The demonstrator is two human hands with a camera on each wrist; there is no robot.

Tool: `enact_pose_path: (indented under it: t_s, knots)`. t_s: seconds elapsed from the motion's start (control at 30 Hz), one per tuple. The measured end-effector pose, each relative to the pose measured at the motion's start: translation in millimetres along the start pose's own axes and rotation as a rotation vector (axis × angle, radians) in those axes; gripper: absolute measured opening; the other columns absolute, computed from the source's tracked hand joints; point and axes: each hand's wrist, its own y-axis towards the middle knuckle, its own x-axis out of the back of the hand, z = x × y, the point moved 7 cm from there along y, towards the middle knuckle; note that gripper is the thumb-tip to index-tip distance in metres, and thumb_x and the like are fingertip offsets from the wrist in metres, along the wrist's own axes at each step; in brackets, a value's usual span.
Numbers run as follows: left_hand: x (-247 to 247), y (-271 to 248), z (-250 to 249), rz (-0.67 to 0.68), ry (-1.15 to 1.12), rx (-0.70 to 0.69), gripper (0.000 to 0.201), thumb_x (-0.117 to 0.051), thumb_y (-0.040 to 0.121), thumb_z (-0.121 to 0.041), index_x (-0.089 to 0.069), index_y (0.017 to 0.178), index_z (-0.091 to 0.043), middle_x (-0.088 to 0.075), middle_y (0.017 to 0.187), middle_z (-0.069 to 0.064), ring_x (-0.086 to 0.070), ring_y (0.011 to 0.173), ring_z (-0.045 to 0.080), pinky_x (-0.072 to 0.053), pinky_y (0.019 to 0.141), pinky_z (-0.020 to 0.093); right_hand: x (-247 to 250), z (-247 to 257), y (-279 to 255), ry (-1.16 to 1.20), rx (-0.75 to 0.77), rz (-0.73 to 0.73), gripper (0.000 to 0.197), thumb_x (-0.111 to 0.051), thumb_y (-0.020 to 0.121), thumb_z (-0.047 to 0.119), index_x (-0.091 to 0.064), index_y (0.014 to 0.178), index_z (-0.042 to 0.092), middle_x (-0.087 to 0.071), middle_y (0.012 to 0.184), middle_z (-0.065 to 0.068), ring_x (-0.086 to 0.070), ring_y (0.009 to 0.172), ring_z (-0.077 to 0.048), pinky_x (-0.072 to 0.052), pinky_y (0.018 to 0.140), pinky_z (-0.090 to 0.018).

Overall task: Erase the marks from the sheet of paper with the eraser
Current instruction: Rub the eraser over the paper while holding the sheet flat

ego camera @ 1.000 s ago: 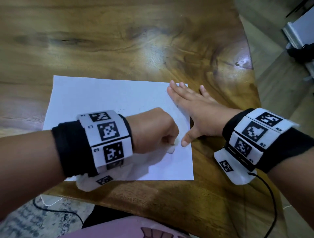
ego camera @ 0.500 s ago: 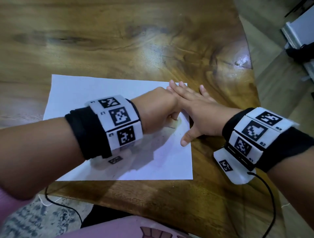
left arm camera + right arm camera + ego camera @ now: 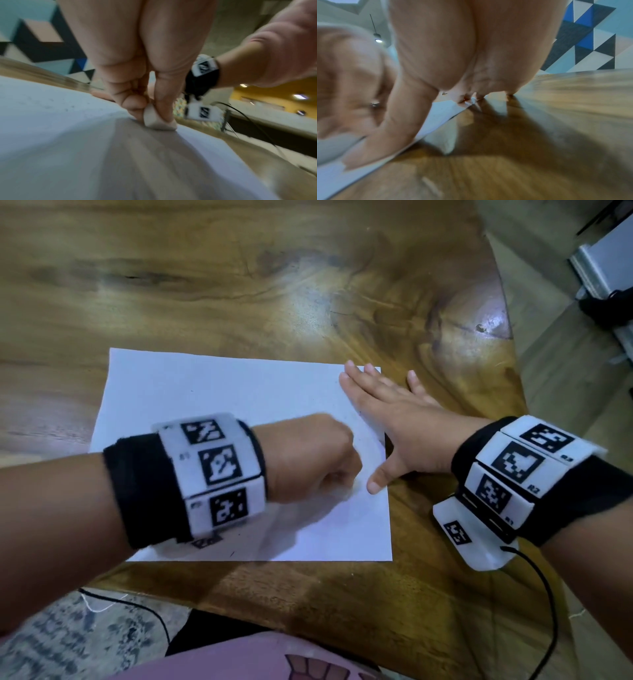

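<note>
- Your left hand pinches the eraser between thumb and curled fingers; its bottom face sits on the sheet of paper, near the right-hand edge.
- Your right hand lies flat, fingers straight and spread, pressing the paper's far right corner; thumb tip rests on the sheet just beside the eraser.
- The eraser looks small, soft and light. Hold it low on the sides, as you do now, so it won't fold or roll.
- The paper is thin and limp and will likely buckle or tear if rubbed toward a loose edge. Stroke away from the pinning hand.
- The paper lies on the wooden table, its near edge close to the table's near edge.
- Faint specks show mid-sheet; a small dark mark sits near the lower edge.
- There is open room to the left across the sheet, little to the right.
</note>
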Motion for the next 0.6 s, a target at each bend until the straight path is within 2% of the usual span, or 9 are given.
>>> enact_pose_path:
  t_s: [0.1,0.17,0.27,0.33,0.4,0.43,0.5,0.57,0.6]
  knots:
    - [-33.2,-18.5,6.2,0.204,0.037,0.011,0.014,-0.055,0.081,-0.013,-0.064,0.089,-0.005,-0.068,0.080,0.008,-0.054,0.052,0.011,-0.045,0.056,0.010,-0.3,-0.6,0.1,-0.004,0.001,0.001,0.141,-0.078,0.054,0.058,0.027,0.142,0.025,0.035,0.149,0.011,0.035,0.126,0.001,0.019,0.111,-0.047]
    - [-22.6,-18.9,5.4,0.168,-0.034,0.000,0.008,-0.059,0.078,-0.014,-0.066,0.078,-0.011,-0.063,0.069,-0.002,-0.054,0.056,0.000,-0.047,0.064,0.012,-0.5,-0.7,0.3,0.000,0.004,0.002,0.141,-0.078,0.054,0.058,0.027,0.142,0.026,0.036,0.149,0.012,0.035,0.126,0.001,0.019,0.111,-0.047]
    - [19.8,-9.0,0.2,-0.055,0.046,-0.069,0.013,-0.058,0.078,-0.022,-0.069,0.077,-0.014,-0.066,0.079,0.007,-0.060,0.074,0.022,-0.046,0.069,0.029,-0.8,-0.2,0.8,0.016,0.011,-0.005,0.141,-0.079,0.053,0.058,0.026,0.143,0.027,0.035,0.149,0.013,0.035,0.129,0.000,0.019,0.112,-0.047]
    - [27.7,-5.7,0.7,-0.128,0.069,-0.076,0.019,-0.054,0.078,-0.024,-0.068,0.076,-0.012,-0.065,0.079,0.010,-0.059,0.073,0.027,-0.046,0.068,0.033,-1.1,-1.1,0.7,0.018,0.010,-0.004,0.141,-0.078,0.053,0.058,0.026,0.143,0.028,0.036,0.148,0.013,0.034,0.131,0.000,0.019,0.112,-0.047]
    - [4.2,-14.2,7.1,-0.039,0.007,-0.038,0.018,-0.051,0.080,-0.023,-0.066,0.075,-0.015,-0.067,0.080,0.006,-0.059,0.073,0.021,-0.042,0.062,0.022,-0.7,-1.6,0.5,0.012,0.005,-0.001,0.141,-0.078,0.054,0.059,0.027,0.142,0.027,0.036,0.148,0.013,0.035,0.130,0.000,0.019,0.112,-0.047]
    - [-14.1,-22.5,18.3,0.059,-0.054,0.059,0.016,-0.051,0.083,-0.021,-0.065,0.076,-0.019,-0.068,0.081,0.000,-0.058,0.073,0.013,-0.040,0.063,0.019,-0.5,-1.5,0.6,0.008,0.004,-0.001,0.141,-0.078,0.054,0.059,0.027,0.142,0.027,0.036,0.148,0.013,0.035,0.129,0.000,0.019,0.112,-0.047]
    - [-35.0,-40.5,25.3,0.190,-0.203,0.129,0.025,-0.053,0.083,-0.012,-0.063,0.068,-0.029,-0.065,0.068,-0.011,-0.055,0.064,0.003,-0.046,0.073,0.025,-0.8,-1.5,0.6,0.004,0.003,0.001,0.140,-0.077,0.055,0.059,0.028,0.142,0.026,0.036,0.148,0.012,0.035,0.128,0.001,0.018,0.112,-0.048]
    - [-31.5,-43.1,23.9,0.164,-0.242,0.053,0.022,-0.056,0.078,-0.008,-0.063,0.064,-0.023,-0.064,0.066,-0.007,-0.055,0.063,0.006,-0.049,0.072,0.032,-1.0,-0.9,0.4,-0.001,0.004,0.004,0.140,-0.078,0.055,0.059,0.028,0.142,0.026,0.036,0.148,0.012,0.035,0.128,0.000,0.018,0.112,-0.048]
    - [-18.5,-37.8,26.4,0.074,-0.240,0.052,0.011,-0.059,0.075,-0.013,-0.066,0.067,-0.016,-0.065,0.070,-0.003,-0.056,0.065,0.009,-0.047,0.068,0.029,-0.9,-0.5,0.3,-0.002,0.004,0.005,0.141,-0.078,0.055,0.058,0.027,0.142,0.025,0.036,0.148,0.012,0.034,0.129,0.000,0.018,0.112,-0.049]
